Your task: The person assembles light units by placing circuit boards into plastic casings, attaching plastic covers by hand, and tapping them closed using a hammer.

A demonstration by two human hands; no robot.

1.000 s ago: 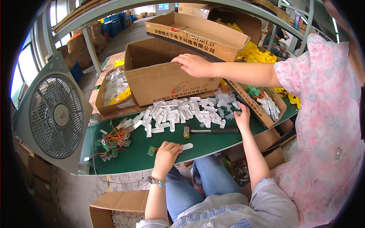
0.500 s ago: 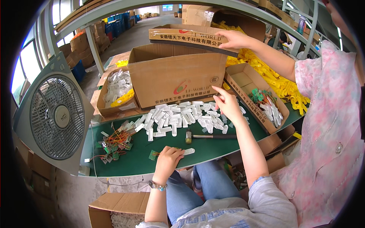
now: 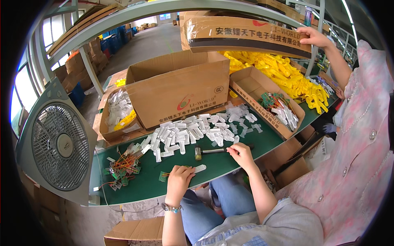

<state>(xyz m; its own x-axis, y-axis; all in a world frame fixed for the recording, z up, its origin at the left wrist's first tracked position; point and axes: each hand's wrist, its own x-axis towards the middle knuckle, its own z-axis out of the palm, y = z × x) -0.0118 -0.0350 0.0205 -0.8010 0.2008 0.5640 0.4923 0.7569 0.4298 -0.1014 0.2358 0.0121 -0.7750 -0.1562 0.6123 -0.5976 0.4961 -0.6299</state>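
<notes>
- The right hand (image 3: 242,153) has its fingers curled around the dark handle of a small hammer (image 3: 213,151), the thumb side toward the metal head.
- The hammer has a short, pale metal head and a thin dark shaft. It lies flat on the green mat (image 3: 143,184), its long axis running left to right, with the head pointing to the person's left and the handle end hidden inside the hand.
- The left hand (image 3: 179,180) rests on the mat with its fingers bent and close together, the tips touching a small white plastic piece (image 3: 200,168). Whether they pinch it or only press on it cannot be told.
- That white piece is flat and oblong with rounded ends. It lies near the front edge of the mat, its length running from left up to the right, just below the hammer head.
- Just left of those fingers sits a small green circuit board (image 3: 163,175) with thin orange wires.
- Behind the hammer, a spread heap of white plastic shells (image 3: 197,133) covers the middle of the mat.
- To the left lies a tangle of green boards with coloured wires (image 3: 123,168).
- An open cardboard box (image 3: 180,92) stands behind the heap, and a shallow carton (image 3: 266,104) to its right holds more boards and white parts.
- Another person's hand (image 3: 314,37), from a flowered pink sleeve, grips a long cardboard box (image 3: 246,35) held up above a pile of yellow plastic parts (image 3: 283,74).
- A grey box fan (image 3: 57,143) stands at the left end of the bench.
</notes>
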